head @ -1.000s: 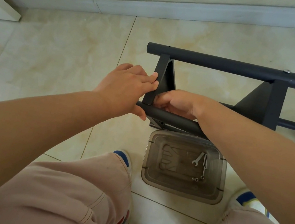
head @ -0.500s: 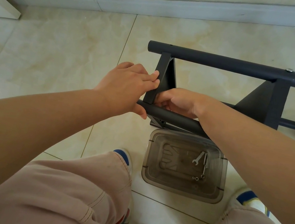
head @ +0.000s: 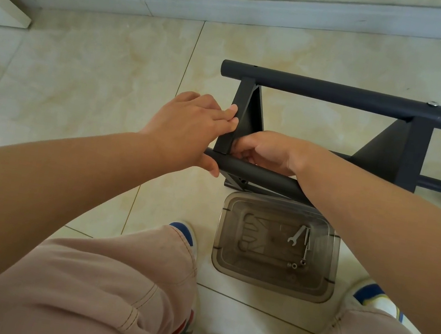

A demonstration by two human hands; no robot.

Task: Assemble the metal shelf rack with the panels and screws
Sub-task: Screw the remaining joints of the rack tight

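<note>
Barely any change over the last second: both hands sit at the same joint, rack hasn't shifted, view only nudged a little. Reads as fine finger work, probably a screw being started or turned by hand, not a reposition.

Left hand (head: 188, 126): fingers curved over the end panel (head: 247, 113), tips on its upper face, thumb hooked under the near tube (head: 259, 174). It's bracing the joint, same grip as before.

Right hand (head: 264, 151): fingers curled in tight at the spot where panel meets near tube. Whatever it pinches is hidden by the fingers; can't tell if it's a screw.

Rack (head: 370, 100): lying on its side on the floor tiles, far tube toward the wall, one screw head (head: 432, 104) already seated at the second panel (head: 408, 151).

Bin (head: 270, 280) below the joint, between the feet: wrench (head: 296, 235) and a few loose screws (head: 299, 264) untouched. So hand-tightening stage; wrench likely comes next.
</note>
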